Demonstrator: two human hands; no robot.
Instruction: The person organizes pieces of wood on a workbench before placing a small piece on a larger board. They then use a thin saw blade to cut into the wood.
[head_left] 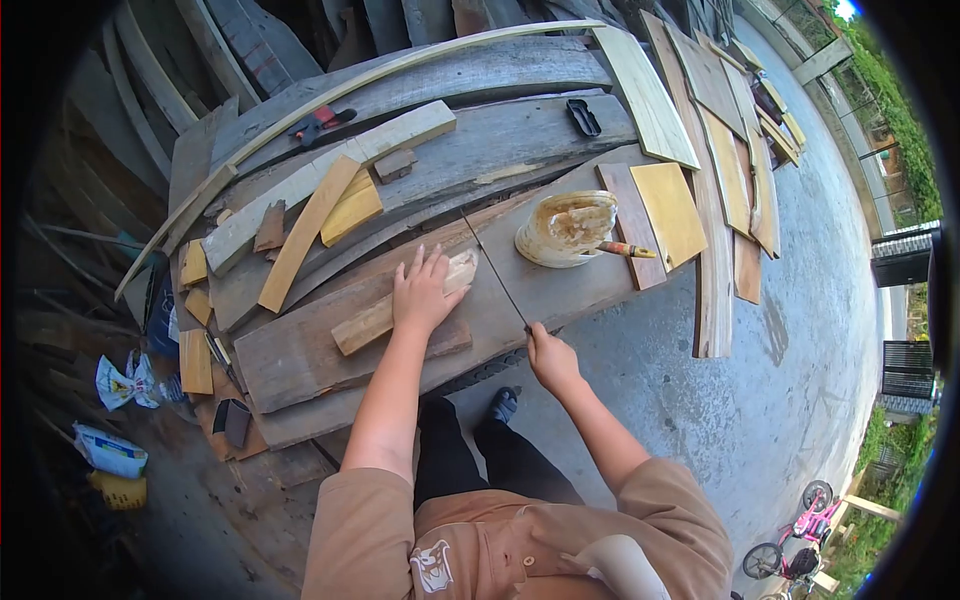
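My left hand point(424, 292) lies spread over a short, rough wood block point(372, 325), its fingers reaching across to the far side. The block rests on a wider brown plank point(290, 350) on the workbench. In my closed right hand point(552, 358) is the end of a long, thin dark tool point(498, 272), seen edge-on as a narrow line. The tool slants away from me across the boards, just past the right end of the block. Right of it stands a stained plastic tub point(562, 232) of brownish material, with a brush point(626, 249) at its rim.
Several planks lie along the bench behind, with a yellowish strip point(308, 232) and a red-and-black tool point(322, 122) on them. A small black tray point(582, 117) sits farther back. Light boards point(668, 210) lie at right. A pink bicycle point(808, 525) stands on the concrete floor.
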